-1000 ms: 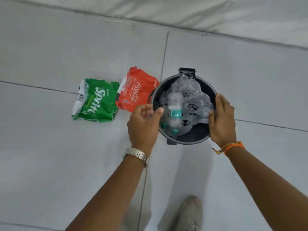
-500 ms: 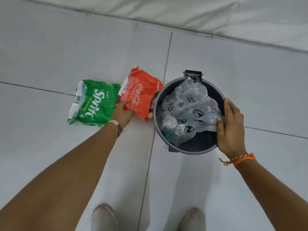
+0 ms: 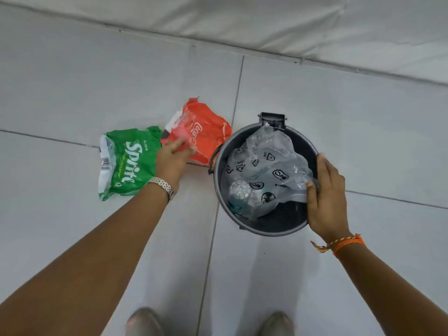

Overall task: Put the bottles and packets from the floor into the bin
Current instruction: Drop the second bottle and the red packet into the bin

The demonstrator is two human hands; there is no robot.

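Observation:
A dark grey round bin (image 3: pixel 266 232) stands on the tiled floor. Inside it lie a crumpled clear plastic wrap (image 3: pixel 266 161) with black symbols and a clear bottle (image 3: pixel 240 192) with a teal label. My right hand (image 3: pixel 326 197) grips the bin's right rim, thumb pressed on the wrap's edge. Left of the bin, a red Coca-Cola packet (image 3: pixel 208 135) lies on the floor, its far end raised. My left hand (image 3: pixel 173 158) has its blurred fingers closed on that packet's near-left edge. A green Sprite packet (image 3: pixel 128 163) lies flat to the left, beside my left wrist.
A white wall (image 3: pixel 291 20) runs along the far side behind the bin. My two shoes (image 3: pixel 143 321) (image 3: pixel 276 322) stand at the bottom of the view. Grey floor tiles extend on all sides.
My left hand left the bin after the bottle dropped in, swung left to the red packet and closed on its edge. The packet's far end has lifted. My right hand stayed on the rim.

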